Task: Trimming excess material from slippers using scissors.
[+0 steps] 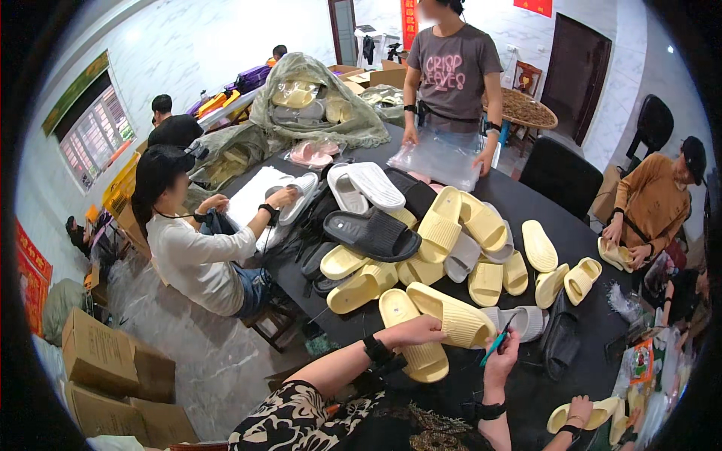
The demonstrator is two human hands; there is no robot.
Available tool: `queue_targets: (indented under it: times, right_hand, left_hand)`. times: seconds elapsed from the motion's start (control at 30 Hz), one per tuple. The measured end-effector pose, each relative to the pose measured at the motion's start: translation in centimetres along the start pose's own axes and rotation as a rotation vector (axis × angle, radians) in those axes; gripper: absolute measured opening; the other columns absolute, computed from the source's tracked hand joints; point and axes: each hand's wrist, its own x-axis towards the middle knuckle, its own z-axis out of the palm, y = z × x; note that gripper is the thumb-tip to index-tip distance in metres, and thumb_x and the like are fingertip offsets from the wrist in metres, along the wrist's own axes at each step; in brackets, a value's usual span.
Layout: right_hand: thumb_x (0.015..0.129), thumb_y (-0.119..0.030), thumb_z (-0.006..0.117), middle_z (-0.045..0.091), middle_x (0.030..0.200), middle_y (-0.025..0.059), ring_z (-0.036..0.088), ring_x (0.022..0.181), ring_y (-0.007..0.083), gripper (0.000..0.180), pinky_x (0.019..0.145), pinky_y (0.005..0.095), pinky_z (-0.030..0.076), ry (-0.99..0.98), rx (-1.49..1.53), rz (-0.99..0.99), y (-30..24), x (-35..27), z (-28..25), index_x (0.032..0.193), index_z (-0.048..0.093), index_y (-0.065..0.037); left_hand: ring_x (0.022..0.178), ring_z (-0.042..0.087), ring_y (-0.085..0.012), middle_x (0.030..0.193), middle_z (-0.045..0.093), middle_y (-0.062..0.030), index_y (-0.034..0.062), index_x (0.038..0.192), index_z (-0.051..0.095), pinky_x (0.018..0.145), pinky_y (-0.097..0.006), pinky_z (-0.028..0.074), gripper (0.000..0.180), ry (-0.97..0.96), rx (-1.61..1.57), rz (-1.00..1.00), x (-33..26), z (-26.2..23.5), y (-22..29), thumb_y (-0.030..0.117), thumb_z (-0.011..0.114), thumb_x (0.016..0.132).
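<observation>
Pink lettering [444, 71] crossed a standing person's grey shirt [460, 98]; the top edge cut off a red banner [532, 5]. The left hand [420, 331] curled over paired yellow slides [429, 361] on the bench [573, 244], its fingertips hidden, any pinch impossible to tell; the right hand [502, 355] gripped teal-handled scissors [493, 348].

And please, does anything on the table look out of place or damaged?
I see no clear damage or spill. Only the mixing looks untidy: on the table, a black slipper lies over yellow slippers, with grey slippers and white slippers jumbled close by, not sorted by colour.
</observation>
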Motion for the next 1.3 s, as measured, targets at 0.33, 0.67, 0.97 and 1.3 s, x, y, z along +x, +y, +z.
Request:
queue_targets:
  times: [0.33,0.67,0.97,1.3]
  right_hand:
    - [0.082,0.001,0.058,0.052,0.098,0.0043,0.051,0.086,0.0114,0.044,0.078,0.0242,0.042,0.189,-0.208,-0.206,2.8,-0.1,-4.2,0.123,0.041,0.002]
    - [0.082,-0.013,0.062,0.048,0.123,0.0121,0.047,0.111,0.0212,0.054,0.098,0.0327,0.035,0.230,-0.018,-0.184,-1.0,1.8,-5.7,0.128,0.039,0.005]
    - [0.077,0.001,0.062,0.057,0.093,0.0068,0.054,0.083,0.0126,0.046,0.075,0.0248,0.045,-0.050,-0.132,0.030,-1.6,3.3,-6.9,0.120,0.045,0.002]
    - [0.080,-0.012,0.064,0.060,0.106,0.0106,0.055,0.100,0.0179,0.036,0.090,0.0310,0.043,-0.251,-0.189,-0.015,0.2,2.9,-2.0,0.113,0.053,-0.001]
  left_hand:
    - [0.084,0.059,-0.0420,0.082,0.063,-0.0217,0.0008,0.110,0.047,0.076,-0.044,0.044,0.041,-0.035,0.295,-0.010,-3.1,0.7,2.5,0.020,0.060,0.076]
    - [0.070,0.059,-0.0276,0.069,0.060,-0.0106,0.0070,0.069,0.061,0.078,-0.047,0.043,0.010,0.257,1.309,0.256,-2.4,4.3,-5.6,0.015,0.055,0.070]
    - [0.113,0.046,-0.0333,0.115,0.053,-0.0144,0.0084,0.103,0.060,0.095,-0.045,0.037,0.032,0.323,0.801,0.347,-3.8,1.4,-6.5,0.007,0.056,0.071]
    - [0.089,0.057,-0.0205,0.099,0.059,-0.0158,-0.0070,0.110,0.049,0.076,-0.031,0.046,0.030,0.524,0.232,0.044,-5.5,0.2,-17.5,0.015,0.050,0.089]
